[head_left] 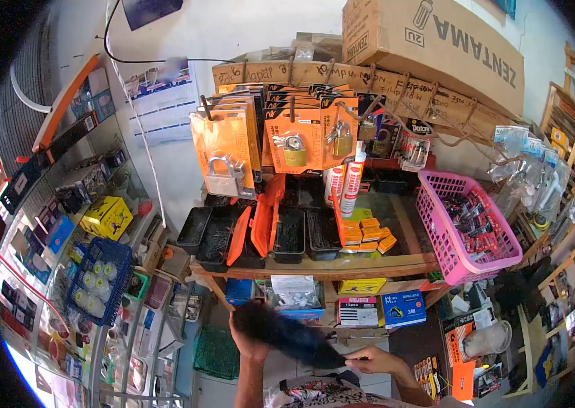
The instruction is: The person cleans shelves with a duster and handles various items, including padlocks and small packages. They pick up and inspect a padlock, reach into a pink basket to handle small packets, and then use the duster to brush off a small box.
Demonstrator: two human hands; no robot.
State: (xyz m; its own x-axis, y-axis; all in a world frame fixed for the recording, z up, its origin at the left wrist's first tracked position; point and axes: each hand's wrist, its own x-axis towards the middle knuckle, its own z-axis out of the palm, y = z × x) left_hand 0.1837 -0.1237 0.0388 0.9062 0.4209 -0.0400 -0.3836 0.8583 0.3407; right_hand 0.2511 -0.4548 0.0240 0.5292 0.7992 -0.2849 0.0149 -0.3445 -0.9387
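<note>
A black feather duster (pixel 291 336), smeared by motion, slants across in front of my body, bushy at its left end and narrow at its right. My right hand (pixel 372 360) is closed on the narrow end. Against the bushy end, my left hand (pixel 250 343) is closed, with most of its fingers hidden behind the dark mass. Just beyond stands a wooden display table (pixel 328 268), carrying black bins (pixel 291 234) of small dark hardware. Carded padlocks (pixel 294 146) hang above it.
A pink basket (pixel 437 224) of small packets sits at the table's right. Orange boxes (pixel 369 234) and sealant tubes (pixel 352 183) stand mid-table. At left, a glass case bears a blue basket (pixel 100 279). A large carton (pixel 437 61) rests high up.
</note>
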